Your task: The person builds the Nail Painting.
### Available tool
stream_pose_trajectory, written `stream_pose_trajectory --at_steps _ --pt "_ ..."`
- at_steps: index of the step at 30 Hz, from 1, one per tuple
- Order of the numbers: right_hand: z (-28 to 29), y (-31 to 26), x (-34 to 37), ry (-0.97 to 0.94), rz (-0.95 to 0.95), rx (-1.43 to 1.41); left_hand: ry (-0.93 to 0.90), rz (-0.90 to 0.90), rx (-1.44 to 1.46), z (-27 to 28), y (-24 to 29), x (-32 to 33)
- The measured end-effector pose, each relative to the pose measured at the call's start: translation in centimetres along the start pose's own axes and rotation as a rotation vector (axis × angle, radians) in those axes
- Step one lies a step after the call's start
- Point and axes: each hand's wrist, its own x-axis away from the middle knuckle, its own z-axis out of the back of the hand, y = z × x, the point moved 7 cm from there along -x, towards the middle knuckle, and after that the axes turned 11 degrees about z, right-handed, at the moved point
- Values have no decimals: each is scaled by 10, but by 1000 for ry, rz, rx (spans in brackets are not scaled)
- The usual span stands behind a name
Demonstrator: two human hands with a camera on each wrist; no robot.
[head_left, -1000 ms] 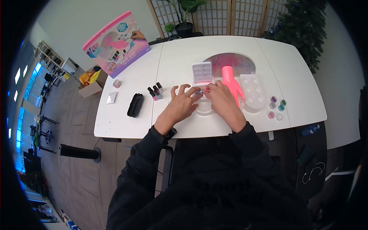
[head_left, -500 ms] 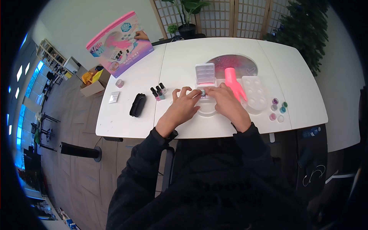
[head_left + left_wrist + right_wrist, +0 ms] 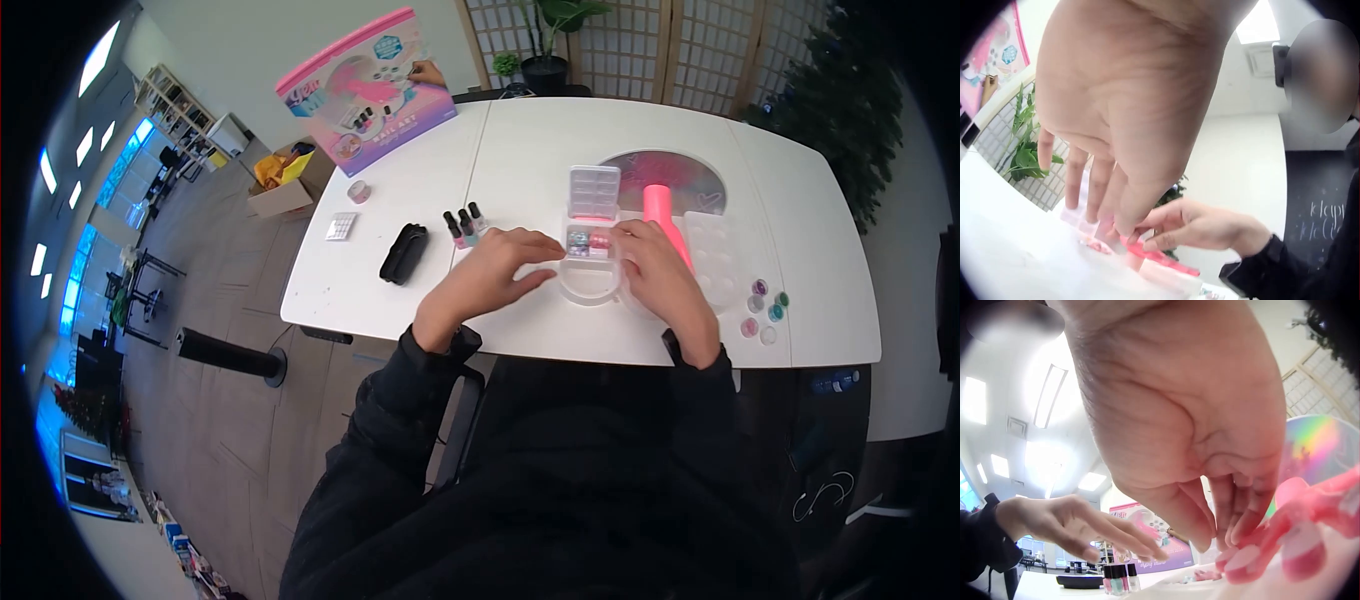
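Note:
A clear case with a raised compartment lid (image 3: 595,192) stands on the white table, with silvery pieces (image 3: 578,243) and pink pieces (image 3: 600,241) in its small sections. My left hand (image 3: 492,275) hovers at the case's left side, fingers extended and thumb apart, holding nothing. On the right side, my right hand (image 3: 662,280) has its fingertips at the case edge beside the pink pieces. In the right wrist view my right hand (image 3: 1191,419) points its fingers down near the pink plastic hand (image 3: 1304,550); whether they touch anything is hidden.
Behind the case lies a shiny oval plate (image 3: 700,178). A white tray (image 3: 712,245) and several small pots (image 3: 777,312) are at the right. Polish bottles (image 3: 464,228), a black holder (image 3: 404,254), a white sheet (image 3: 341,226) and a printed box (image 3: 370,90) are at the left.
The head view has shifted left, so the table appears farther right. My hands have moved apart, uncovering the pieces in the case; my left fingers have straightened.

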Motion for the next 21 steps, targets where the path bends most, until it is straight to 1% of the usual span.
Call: stream_pose_trajectory --at_steps 1,4,5,7,9,13,15,16,17,18,20,21 --pt "4 -4 2 -6 5 -10 84 -23 40 13 -1 6" --pt "17 -7 12 -1 -42 -22 117 176 0 35 -15 22" --pt "20 -7 15 -16 -47 -21 114 176 2 35 -18 27" --pt "28 -8 21 -26 -70 -9 123 283 -61 32 -33 35" --pt "42 -7 32 -29 -60 12 112 272 -67 25 -35 38" --pt "77 16 51 36 -159 19 16 225 -9 20 -33 30" --pt "98 30 63 132 -208 110 77 249 -25 28 -34 22" --pt "104 35 68 133 -253 109 79 314 -16 27 -40 17" --pt "107 35 71 134 -257 112 81 380 -7 23 -46 12" --pt "111 37 74 155 -281 93 78 376 -5 13 -50 11" --pt "114 40 79 178 -306 72 212 205 -277 -6 -51 12" --pt "113 40 80 176 -288 66 209 204 -279 -14 -53 10"
